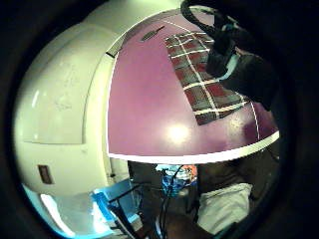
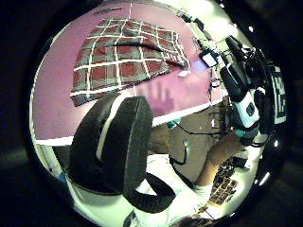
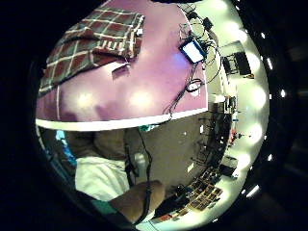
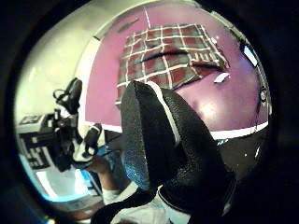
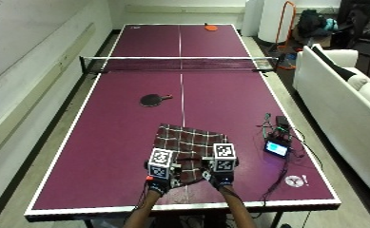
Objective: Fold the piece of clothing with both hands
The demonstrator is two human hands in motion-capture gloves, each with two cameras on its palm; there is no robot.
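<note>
Nearest the person, at the near end of a purple table-tennis desk (image 5: 108, 156), both gloved hands are seen side by side above the near edge of the clothing. The left hand (image 5: 159, 183) is at the garment's near left corner and the right hand (image 5: 220, 179) at its near right corner. Whether either hand touches the cloth cannot be told from the outside view. In the left thumb side palm view a black thumb (image 2: 116, 142) stands clear of the desk with nothing in it, and the same is shown of the thumb (image 4: 163, 140) in the right thumb side palm view; how the other fingers are set cannot be told.

The piece of clothing (image 5: 188, 142), a red and grey plaid with white lines, is laid flat on the desk just right of the centre line. A small white tag (image 4: 221, 77) lies on the desk just beside it.

To the right, a small device with a lit screen (image 5: 277, 148) and its cables are set near the desk's edge. Farther off, a dark paddle (image 5: 153, 99) lies before the net (image 5: 180, 64), and an orange paddle (image 5: 210, 27) rests at the far end.
</note>
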